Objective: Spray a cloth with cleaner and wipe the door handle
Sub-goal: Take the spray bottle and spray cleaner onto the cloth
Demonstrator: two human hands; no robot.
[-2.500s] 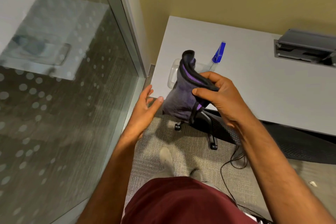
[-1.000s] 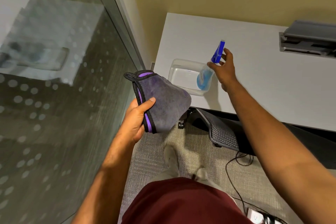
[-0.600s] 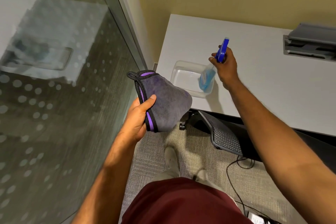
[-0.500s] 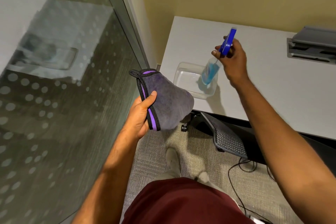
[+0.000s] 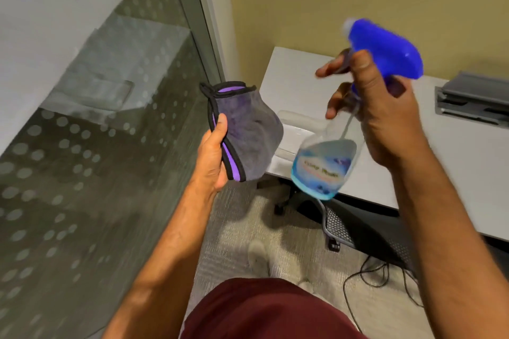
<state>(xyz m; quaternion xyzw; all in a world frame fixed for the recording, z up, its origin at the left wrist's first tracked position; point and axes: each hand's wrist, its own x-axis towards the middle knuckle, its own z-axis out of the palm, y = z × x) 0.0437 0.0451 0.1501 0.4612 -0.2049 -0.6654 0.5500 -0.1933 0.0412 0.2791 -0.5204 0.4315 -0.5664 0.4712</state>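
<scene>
Now the left hand (image 5: 213, 158) grips the folded cloth (image 5: 249, 132) at frame centre; the right hand (image 5: 385, 115) clasps the spray bottle (image 5: 325, 165) right of it.

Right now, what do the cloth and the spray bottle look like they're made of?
Cloth: likely microfiber, with a matte grey fuzzy nap, soft folds and stitched black-purple edging. Spray bottle: probably clear plastic, since blue liquid and the dip tube show through; its blue head looks like glossy opaque plastic.

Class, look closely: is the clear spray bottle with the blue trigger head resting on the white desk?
No. The right hand holds the clear spray bottle with the blue trigger head in the air, above the white desk.
</scene>
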